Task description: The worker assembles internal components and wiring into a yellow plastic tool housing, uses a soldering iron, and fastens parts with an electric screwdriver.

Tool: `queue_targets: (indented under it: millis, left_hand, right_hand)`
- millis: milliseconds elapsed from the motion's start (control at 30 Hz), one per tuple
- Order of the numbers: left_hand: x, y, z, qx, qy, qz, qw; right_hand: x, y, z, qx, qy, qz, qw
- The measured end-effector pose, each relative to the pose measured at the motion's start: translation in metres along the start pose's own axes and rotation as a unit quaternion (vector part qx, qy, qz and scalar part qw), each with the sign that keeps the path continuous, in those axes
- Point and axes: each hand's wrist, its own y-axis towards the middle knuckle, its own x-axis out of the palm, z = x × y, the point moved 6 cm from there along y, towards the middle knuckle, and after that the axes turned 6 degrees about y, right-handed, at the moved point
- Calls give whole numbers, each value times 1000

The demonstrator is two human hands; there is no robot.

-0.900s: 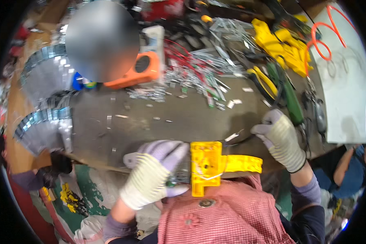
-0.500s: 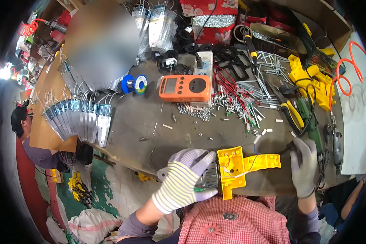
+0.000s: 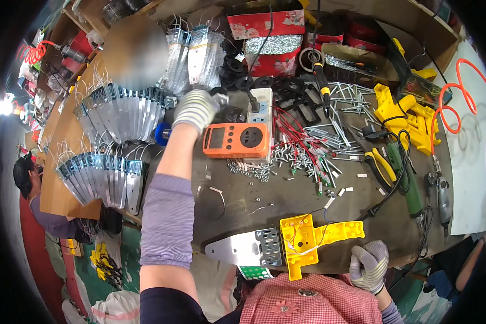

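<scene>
My left hand (image 3: 194, 112), in a striped glove, reaches far across the table beside black plastic parts (image 3: 234, 113); its fingertips are smeared and what they touch is unclear. At the near edge lies a yellow plastic housing half (image 3: 299, 237) with a handle, its open side up, thin wires and a white strip inside. A tapered silver metal plate (image 3: 237, 247) with a slotted end adjoins its left side. My gloved right hand (image 3: 370, 265) rests just right of the handle, fingers curled in, seemingly holding nothing. Close to my left forearm sits an orange meter (image 3: 236, 140) with a socket.
Fanned metal plates with wires (image 3: 100, 181) lie at left, near a blue spool (image 3: 162, 133). Screws, red wires (image 3: 294, 137) and long bolts (image 3: 343, 102) spread behind the housing. Yellow-handled pliers (image 3: 380, 170), a green soldering-iron-like tool (image 3: 404, 178) and yellow housings (image 3: 407, 116) lie right.
My left hand has let go of the metal plate beside the yellow housing and moved far forward to the black parts. My right hand has drawn back toward me and curled. The view has shifted.
</scene>
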Motion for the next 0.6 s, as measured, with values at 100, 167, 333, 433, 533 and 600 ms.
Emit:
queue_targets:
  millis: [100,167,333,433,533,600]
  left_hand:
    - [-33,-22,-41,68,-160,214,961]
    - [-52,-37,-59,76,-446,151,879]
    - [-120,-191,26,304,-340,238,857]
    - [-111,-302,89,571,-51,139,807]
    - [-77,-362,115,627,-110,57,769]
    - [-66,-367,109,612,-170,59,770]
  right_hand:
    - [1,-1,-3,-6,-7,2,1000]
    - [0,0,-6,-19,-7,-16,1000]
    - [-19,2,2,35,64,28,997]
    - [-24,27,-15,64,243,69,965]
    - [-5,67,-74,-40,307,-282,908]
    - [-2,56,-71,-24,268,-291,918]
